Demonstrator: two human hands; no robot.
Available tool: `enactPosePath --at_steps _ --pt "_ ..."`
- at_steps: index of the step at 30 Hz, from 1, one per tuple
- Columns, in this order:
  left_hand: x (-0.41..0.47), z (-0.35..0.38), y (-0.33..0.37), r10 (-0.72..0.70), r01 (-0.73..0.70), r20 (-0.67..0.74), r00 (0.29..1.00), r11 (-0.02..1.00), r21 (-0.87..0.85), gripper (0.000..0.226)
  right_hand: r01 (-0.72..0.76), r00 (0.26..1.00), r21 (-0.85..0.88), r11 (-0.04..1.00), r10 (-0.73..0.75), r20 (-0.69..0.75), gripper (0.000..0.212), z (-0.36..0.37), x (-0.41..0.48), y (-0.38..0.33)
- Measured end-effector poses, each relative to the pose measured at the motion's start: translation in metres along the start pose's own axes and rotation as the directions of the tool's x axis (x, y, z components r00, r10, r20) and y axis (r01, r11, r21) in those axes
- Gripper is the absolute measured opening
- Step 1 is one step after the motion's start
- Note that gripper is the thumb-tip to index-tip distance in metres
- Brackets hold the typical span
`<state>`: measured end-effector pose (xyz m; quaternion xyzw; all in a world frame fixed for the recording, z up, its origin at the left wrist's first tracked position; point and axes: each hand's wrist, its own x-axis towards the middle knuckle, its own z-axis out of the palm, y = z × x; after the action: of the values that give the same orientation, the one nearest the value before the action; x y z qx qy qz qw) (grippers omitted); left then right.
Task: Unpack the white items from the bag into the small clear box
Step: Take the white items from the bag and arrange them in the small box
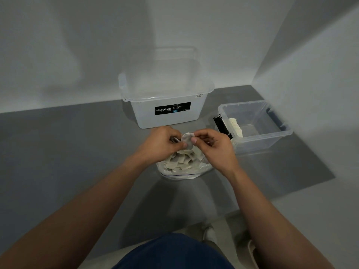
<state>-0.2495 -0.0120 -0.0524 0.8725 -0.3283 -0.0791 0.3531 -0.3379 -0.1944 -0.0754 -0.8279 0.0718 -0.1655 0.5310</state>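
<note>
bag (184,171) top hidden, label (172,108) small print — illegible

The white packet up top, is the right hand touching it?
Touching. The head view shows the right hand pinching the white packet at its upper edge.

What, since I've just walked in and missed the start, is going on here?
A person pinches one white sachet between the left hand and right hand, just above the clear bag, which holds many more. A row of sachets already sits in the small clear box to the right. The Megabox tub stands behind.
</note>
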Motion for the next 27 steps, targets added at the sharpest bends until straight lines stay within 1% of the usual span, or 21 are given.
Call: enactPosePath --at_steps 2,4,6,8,11,13,16,18,20,23,25,27 --pt "0.004 0.004 0.002 -0.014 0.013 0.016 1.0 1.0 0.016 0.023 0.018 0.999 -0.056 0.998 -0.015 0.05 0.024 -0.008 0.0 -0.001" --pt "0.009 0.008 0.007 0.0 -0.001 0.037 0.999 0.999 0.032 0.021 0.076 0.993 -0.141 0.987 -0.062 0.1 0.033 -0.019 0.005 -0.005" --pt "0.013 0.009 0.013 0.018 -0.021 0.057 0.998 0.999 0.045 0.019 0.171 0.979 -0.251 0.953 -0.136 0.152 0.022 -0.032 0.012 -0.01" --pt "0.019 0.011 0.022 0.013 -0.017 0.075 0.997 0.999 0.046 0.017 0.238 0.961 -0.34 0.91 -0.169 0.221 0.011 -0.047 0.02 -0.014" --pt "0.03 0.016 0.035 -0.027 0.028 0.067 0.997 0.999 -0.015 0.017 0.286 0.941 -0.412 0.865 -0.174 0.289 0.009 -0.077 0.035 -0.021" --pt "0.037 0.021 0.043 -0.075 0.077 0.034 0.997 0.994 -0.08 0.017 0.268 0.952 -0.429 0.863 -0.169 0.255 0.01 -0.103 0.047 -0.026" --pt "0.046 0.026 0.052 -0.169 0.167 0.008 0.986 0.966 -0.198 0.018 0.191 0.981 -0.426 0.884 -0.167 0.094 0.011 -0.146 0.07 -0.026" --pt "0.052 0.029 0.055 -0.21 0.206 0.007 0.978 0.948 -0.241 0.022 0.159 0.987 -0.462 0.872 -0.155 0.048 0.01 -0.172 0.085 -0.016" --pt "0.059 0.033 0.059 -0.242 0.232 -0.003 0.97 0.933 -0.275 0.024 0.126 0.992 -0.529 0.839 -0.102 0.074 0.009 -0.192 0.099 0.001" --pt "0.07 0.04 0.067 -0.28 0.253 -0.038 0.959 0.91 -0.327 0.021 0.071 0.977 -0.613 0.787 0.07 0.204 0.005 -0.205 0.116 0.034" --pt "0.078 0.044 0.071 -0.303 0.265 -0.056 0.951 0.897 -0.353 0.018 0.056 0.936 -0.643 0.764 0.184 0.3 0.003 -0.206 0.123 0.055" --pt "0.084 0.048 0.076 -0.303 0.261 -0.068 0.951 0.898 -0.356 0.017 0.05 0.866 -0.646 0.762 0.289 0.408 0.006 -0.203 0.128 0.072"
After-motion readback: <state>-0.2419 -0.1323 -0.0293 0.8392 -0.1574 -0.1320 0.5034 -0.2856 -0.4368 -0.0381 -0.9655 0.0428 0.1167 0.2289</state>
